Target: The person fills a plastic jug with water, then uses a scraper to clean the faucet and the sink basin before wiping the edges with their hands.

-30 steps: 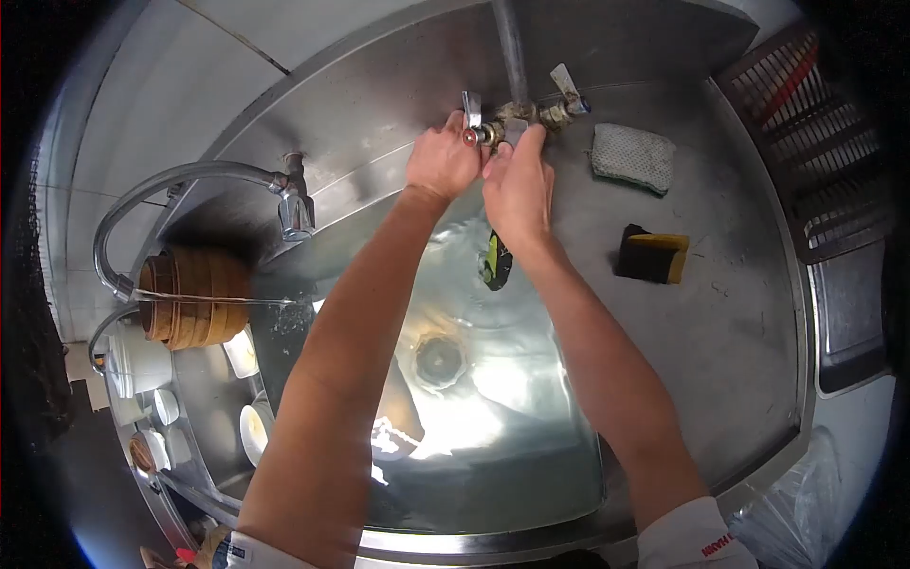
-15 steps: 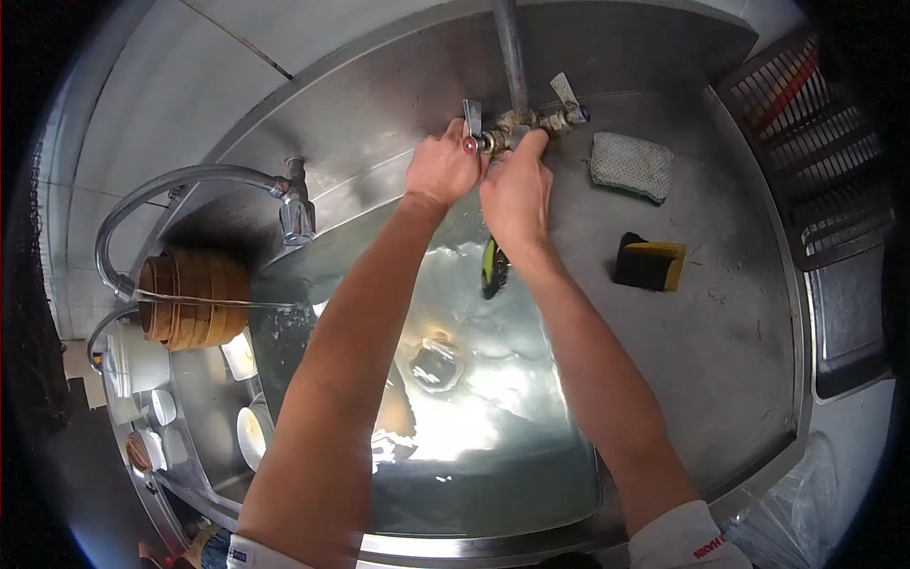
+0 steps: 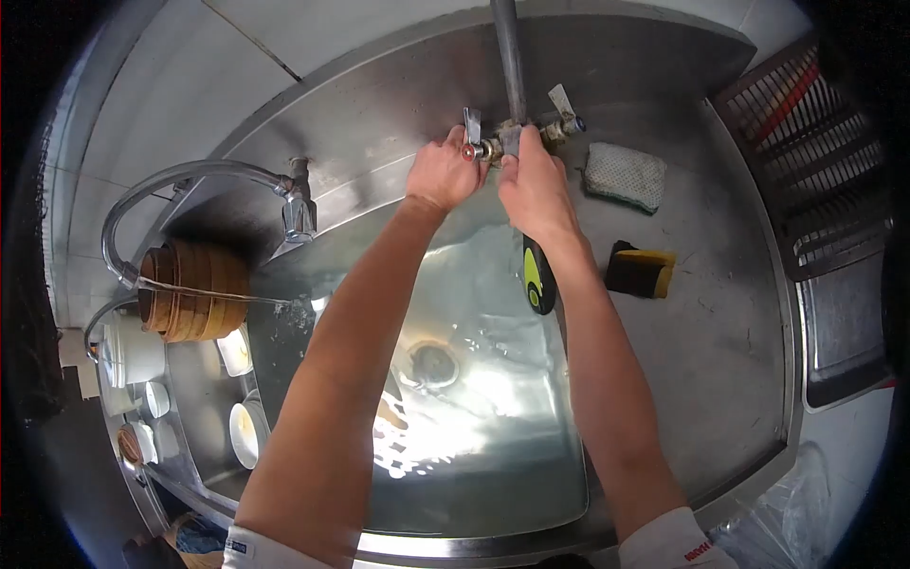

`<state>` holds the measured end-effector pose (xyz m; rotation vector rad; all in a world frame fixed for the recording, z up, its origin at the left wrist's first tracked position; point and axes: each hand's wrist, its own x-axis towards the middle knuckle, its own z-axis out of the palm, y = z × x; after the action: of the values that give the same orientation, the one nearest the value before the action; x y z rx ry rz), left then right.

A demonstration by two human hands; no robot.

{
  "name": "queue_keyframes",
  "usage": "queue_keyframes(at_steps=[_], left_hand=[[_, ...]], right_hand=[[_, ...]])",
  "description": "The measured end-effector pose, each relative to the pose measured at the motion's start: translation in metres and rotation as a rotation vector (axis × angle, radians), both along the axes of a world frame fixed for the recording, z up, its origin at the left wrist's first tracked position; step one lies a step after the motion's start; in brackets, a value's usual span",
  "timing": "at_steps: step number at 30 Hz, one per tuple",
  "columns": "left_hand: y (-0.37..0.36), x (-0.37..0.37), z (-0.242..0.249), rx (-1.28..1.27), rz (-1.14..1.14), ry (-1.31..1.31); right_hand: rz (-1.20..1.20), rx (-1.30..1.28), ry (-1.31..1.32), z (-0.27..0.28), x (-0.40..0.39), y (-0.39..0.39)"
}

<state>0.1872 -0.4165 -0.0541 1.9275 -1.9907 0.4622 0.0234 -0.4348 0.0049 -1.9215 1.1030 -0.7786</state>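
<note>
Steel sink (image 3: 664, 379) is holding sponges (image 3: 623, 175) rightward; both hands, left (image 3: 444, 174) and right (image 3: 536, 190), are gripping the tap (image 3: 493, 144), tool (image 3: 538, 275) dangling below.

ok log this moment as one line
left hand: on tap handle | right hand: grips black-green tool at tap | sink: water inside

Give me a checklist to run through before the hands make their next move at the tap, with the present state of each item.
1. Left hand on the tap's left lever: ok, fingers lie against it.
2. Right hand at the tap body: ok, fingertips touch it.
3. Black and green handled tool secured: cannot tell, it hangs below the right hand, grip hidden.
4. Right lever free: ok, no hand on it.
5. Water in the sink: ok, the basin holds rippling water.
6. Drain open or plugged: cannot tell.
</note>
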Motion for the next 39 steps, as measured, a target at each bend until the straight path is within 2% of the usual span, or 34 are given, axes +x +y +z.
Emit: queue_keyframes(at_steps=[4,10,14,15,17,19,22,25,28,29,32,33,35,36,37,39], left_hand=[[-0.002,-0.003,0.000,0.058,0.046,0.020],[-0.005,0.004,-0.002,0.033,0.010,0.022],[0.001,-0.002,0.000,0.068,0.026,0.053],[0.002,-0.002,0.002,0.073,0.031,0.062],[0.000,0.000,-0.002,0.064,0.034,0.044],[0.000,0.000,0.001,0.059,0.038,0.038],[0.002,-0.002,0.000,0.057,0.035,0.051],[0.000,-0.001,0.000,0.037,0.030,0.061],[0.002,-0.003,0.006,0.045,0.042,0.084],[0.003,-0.003,0.007,0.065,0.039,0.088],[0.004,-0.003,0.006,0.075,0.022,0.094],[0.003,-0.002,0.005,0.068,0.016,0.097],[0.001,-0.002,0.004,0.059,0.020,0.103],[0.002,-0.002,0.003,0.058,0.023,0.104],[0.003,-0.002,0.003,0.079,0.035,0.101],[0.003,-0.004,0.008,0.123,0.047,0.086]], right_hand=[[-0.096,-0.058,0.048,-0.004,0.005,0.001],[0.190,0.019,0.207,0.020,-0.013,-0.021],[0.047,-0.303,0.330,-0.005,0.001,-0.011],[0.065,-0.110,0.384,0.027,0.001,-0.005],[0.174,-0.039,0.326,0.019,-0.007,-0.021],[0.150,-0.099,0.359,0.019,-0.009,-0.025],[0.079,-0.367,0.400,0.007,0.003,-0.019],[0.285,0.334,0.323,0.043,-0.015,-0.030],[0.153,-0.197,0.339,0.007,-0.008,-0.025],[0.063,-0.448,0.339,-0.011,0.000,-0.022],[0.190,0.268,0.096,0.021,-0.009,-0.013],[0.223,0.275,0.032,0.011,-0.021,-0.011],[0.107,0.530,-0.245,-0.001,-0.037,0.014],[-0.029,0.725,-0.317,-0.004,-0.037,0.037],[-0.040,0.885,-0.358,-0.012,-0.035,0.060],[-0.113,1.073,-0.615,-0.025,-0.027,0.112]])
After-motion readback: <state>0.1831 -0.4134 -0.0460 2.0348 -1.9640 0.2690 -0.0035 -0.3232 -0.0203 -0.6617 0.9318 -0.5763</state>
